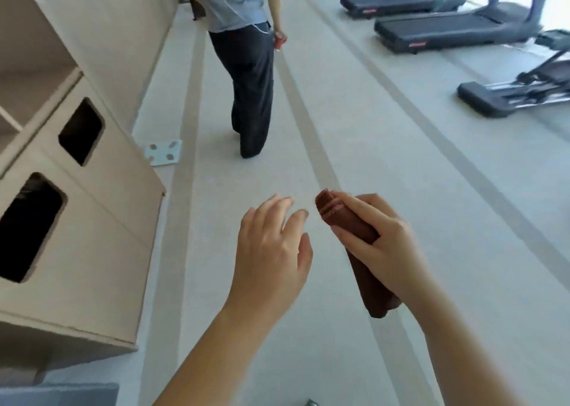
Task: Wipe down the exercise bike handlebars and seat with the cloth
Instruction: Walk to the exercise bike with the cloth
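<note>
Cloth [354, 230], folded brown, sits pinched in the right hand [382, 245]; the left hand [271, 251] hovers spread. Unfolding mid-walk, the person could drop it, or bump the person ahead [243, 66].

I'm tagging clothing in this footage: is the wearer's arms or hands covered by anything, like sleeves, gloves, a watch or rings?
No. Both forearms are bare as far as the frame shows, with no sleeves in view. The left hand and right hand wear no gloves, and no watch, bracelet or ring shows on either.
</note>
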Available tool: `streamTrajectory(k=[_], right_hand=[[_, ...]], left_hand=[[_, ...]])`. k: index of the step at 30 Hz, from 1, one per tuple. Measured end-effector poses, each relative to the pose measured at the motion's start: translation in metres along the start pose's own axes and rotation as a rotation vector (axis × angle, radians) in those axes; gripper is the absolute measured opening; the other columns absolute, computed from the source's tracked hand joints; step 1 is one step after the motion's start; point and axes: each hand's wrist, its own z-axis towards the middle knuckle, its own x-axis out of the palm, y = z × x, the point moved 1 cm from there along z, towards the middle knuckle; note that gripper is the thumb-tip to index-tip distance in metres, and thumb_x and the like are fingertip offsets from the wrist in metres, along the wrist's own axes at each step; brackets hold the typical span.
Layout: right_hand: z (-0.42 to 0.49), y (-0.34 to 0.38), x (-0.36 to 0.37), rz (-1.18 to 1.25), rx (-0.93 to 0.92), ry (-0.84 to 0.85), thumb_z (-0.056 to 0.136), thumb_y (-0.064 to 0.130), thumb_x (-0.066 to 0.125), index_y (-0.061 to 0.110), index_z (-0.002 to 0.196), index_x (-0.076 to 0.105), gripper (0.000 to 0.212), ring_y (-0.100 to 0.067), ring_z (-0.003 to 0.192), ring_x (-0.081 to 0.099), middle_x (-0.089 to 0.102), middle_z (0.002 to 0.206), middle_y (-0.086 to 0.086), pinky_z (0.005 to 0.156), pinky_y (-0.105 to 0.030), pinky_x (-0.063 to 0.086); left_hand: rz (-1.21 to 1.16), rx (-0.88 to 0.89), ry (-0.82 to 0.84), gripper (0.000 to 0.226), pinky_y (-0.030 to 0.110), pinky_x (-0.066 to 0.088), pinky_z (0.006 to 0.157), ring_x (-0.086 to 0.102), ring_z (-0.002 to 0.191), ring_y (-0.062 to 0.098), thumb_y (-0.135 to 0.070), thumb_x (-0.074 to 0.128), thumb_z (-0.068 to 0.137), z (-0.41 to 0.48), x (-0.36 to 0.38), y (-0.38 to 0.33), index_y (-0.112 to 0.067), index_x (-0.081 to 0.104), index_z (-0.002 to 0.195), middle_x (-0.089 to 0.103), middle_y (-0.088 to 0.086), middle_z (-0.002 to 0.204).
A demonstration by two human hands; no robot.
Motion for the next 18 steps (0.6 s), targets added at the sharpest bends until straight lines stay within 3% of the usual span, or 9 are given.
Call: streamTrajectory(k=[6,9,18], right_hand=[[-0.043,-0.045,-0.076,-0.006,0.212,-0.221,0.078,0.034,0.059,0.057,0.112,0.05,0.041,-0.001,0.098,0.053,0.052,0.101,0.023,0.082,-0.008,0.038],[-0.066,-0.061,-0.109,-0.05,0.32,-0.339,0.083,0.025,0.064,0.058,0.11,0.049,0.045,0.005,0.094,0.051,0.054,0.099,0.021,0.079,-0.003,0.035],[-0.07,-0.119,-0.173,-0.188,0.555,-0.637,0.082,0.021,0.065,0.046,0.117,0.055,0.044,-0.003,0.094,0.055,0.055,0.1,0.02,0.079,-0.009,0.041]], left_hand=[[-0.165,0.262,0.071,0.033,0.043,0.04,0.096,0.054,0.112,0.029,-0.023,0.041,0.086,0.034,0.05,-0.078,-0.008,0.063,0.106,0.062,0.013,0.114],[-0.263,0.382,0.092,0.031,0.038,0.033,0.098,0.051,0.112,0.027,-0.021,0.043,0.086,0.049,0.075,-0.115,-0.008,0.062,0.106,0.062,0.013,0.114],[-0.502,0.638,0.166,0.03,0.038,0.034,0.094,0.052,0.109,0.027,-0.02,0.045,0.084,0.115,0.159,-0.195,-0.008,0.062,0.104,0.062,0.013,0.112]])
